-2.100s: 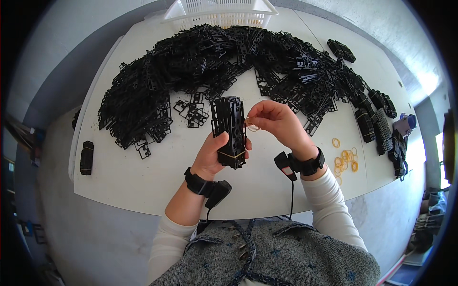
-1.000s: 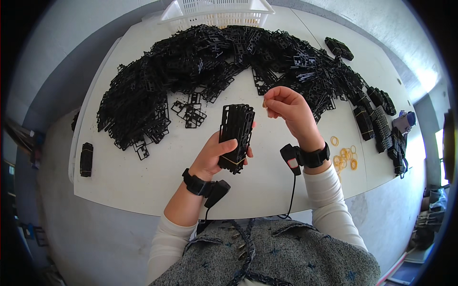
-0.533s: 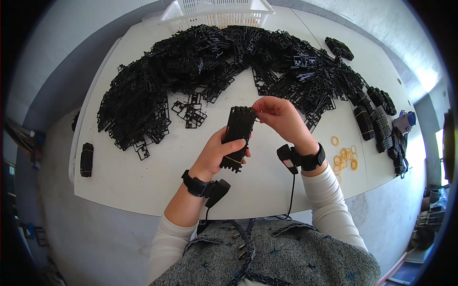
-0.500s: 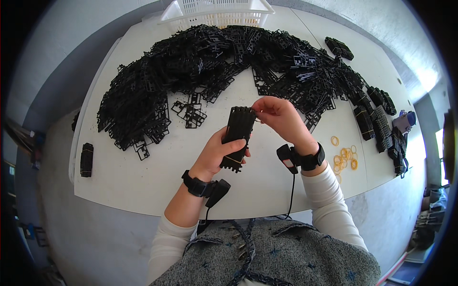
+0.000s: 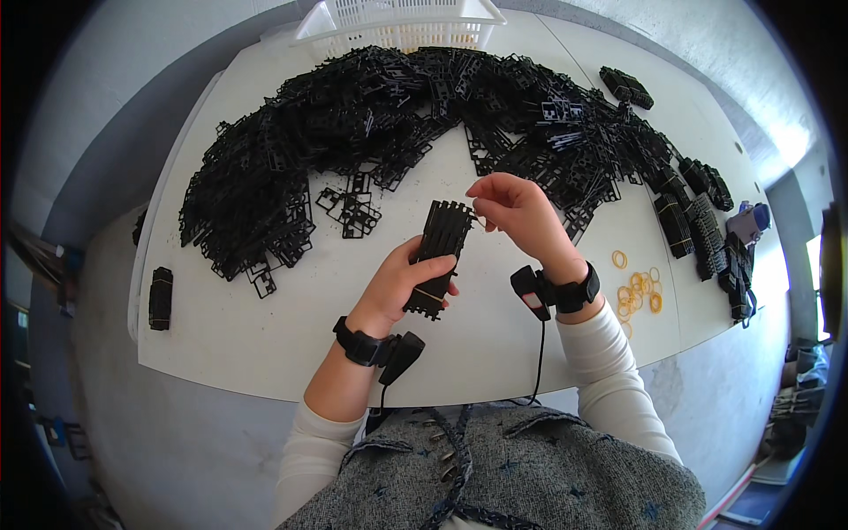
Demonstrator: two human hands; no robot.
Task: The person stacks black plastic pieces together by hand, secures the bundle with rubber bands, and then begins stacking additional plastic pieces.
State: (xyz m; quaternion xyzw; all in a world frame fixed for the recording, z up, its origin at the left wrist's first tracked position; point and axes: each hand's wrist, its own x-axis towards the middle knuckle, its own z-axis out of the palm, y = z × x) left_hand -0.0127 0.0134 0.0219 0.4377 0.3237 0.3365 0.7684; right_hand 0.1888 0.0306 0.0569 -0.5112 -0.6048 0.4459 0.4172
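At the near edge of the counter [image 5: 265, 340], a gray textured garment [image 5: 389, 477] fills the lower part of the view, with a white-sleeved forearm on either side. Each wrist carries a black strap with a small black module and a cable. Above the counter's near middle, the left hand [image 5: 387, 283] is closed around a bundle of black plastic frames [image 5: 440, 252], thumb across the front face, fingers behind. The bundle stands tilted, upper end to the right; a yellowish band [image 5: 430, 294] encircles its lower portion. The right hand [image 5: 517, 212] is partly curled at the upper right corner of the bundle, thumb and index finger near each other. A thin strand is visible at these fingertips; whether it is gripped cannot be told. Loose yellow rubber bands [image 5: 638, 296] lie to the right, and one banded bundle [image 5: 160, 299] lies at the far left. Further back, several black bundles [image 5: 676, 225] line the right side. A large heap of loose black frames [image 5: 371, 106] arcs across the counter. Behind it sits a white perforated basket [image 5: 397, 37]
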